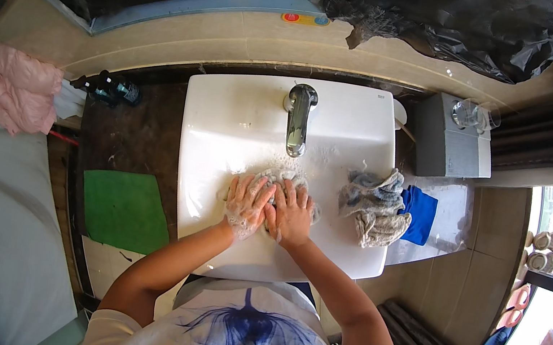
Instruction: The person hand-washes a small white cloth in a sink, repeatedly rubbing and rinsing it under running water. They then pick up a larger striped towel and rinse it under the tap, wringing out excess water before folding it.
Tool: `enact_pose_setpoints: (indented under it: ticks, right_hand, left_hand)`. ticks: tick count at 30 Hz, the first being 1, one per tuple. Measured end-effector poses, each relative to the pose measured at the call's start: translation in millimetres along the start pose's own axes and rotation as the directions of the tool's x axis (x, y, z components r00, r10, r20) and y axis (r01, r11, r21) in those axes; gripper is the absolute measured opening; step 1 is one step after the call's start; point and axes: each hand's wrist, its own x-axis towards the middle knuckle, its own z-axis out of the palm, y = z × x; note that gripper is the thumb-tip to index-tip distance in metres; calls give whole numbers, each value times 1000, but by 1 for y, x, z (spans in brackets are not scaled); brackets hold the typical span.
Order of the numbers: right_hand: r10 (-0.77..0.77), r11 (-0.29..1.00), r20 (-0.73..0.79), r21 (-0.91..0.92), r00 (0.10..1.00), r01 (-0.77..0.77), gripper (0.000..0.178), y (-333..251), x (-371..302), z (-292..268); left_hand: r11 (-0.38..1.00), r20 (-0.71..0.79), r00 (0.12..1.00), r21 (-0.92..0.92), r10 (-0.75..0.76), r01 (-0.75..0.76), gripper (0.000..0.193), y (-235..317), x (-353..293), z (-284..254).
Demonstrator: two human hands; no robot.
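Observation:
Both of my hands press down on a pale, sudsy cloth in the white sink, below the faucet. My left hand lies on the cloth's left part, its fingers stretched out and slightly apart, with foam on the fingers and wrist. Beside it, my right hand rests with fingers spread over the right part. The thumbs come close together. Most of the cloth is covered by my hands, so its kind cannot be made out. Foam lies around it.
A bunched wet grey cloth hangs over the sink's right rim, by a folded blue cloth. A green mat and dark bottles lie left. A grey box with glasses stands back right. Pink fabric hangs far left.

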Motion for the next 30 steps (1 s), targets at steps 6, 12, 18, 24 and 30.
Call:
enact_pose_setpoints:
  ticks: [6, 12, 18, 24, 30]
  right_hand:
    - [4, 999, -19, -51, 1000, -5, 34, 13, 19, 23]
    - [119, 993, -80, 0, 990, -120, 26, 31, 53, 37]
    - [458, 668, 96, 619, 884, -413, 32, 43, 63, 29]
    - [414, 183, 128, 958, 901, -220, 25, 25, 54, -35]
    - [152, 977, -230, 179, 961, -112, 36, 33, 61, -9]
  left_hand:
    - [996, -47, 998, 75, -53, 56, 50, -9, 0, 33]
    - [991, 52, 990, -19, -128, 129, 35, -26, 32, 51]
    - [875, 51, 941, -354, -335, 331, 19, -39, 57, 53]
    - [494, 141, 826, -742, -546, 453, 21, -16, 74, -13]
    - [886, 280, 896, -218, -346, 410, 24, -39, 53, 28]
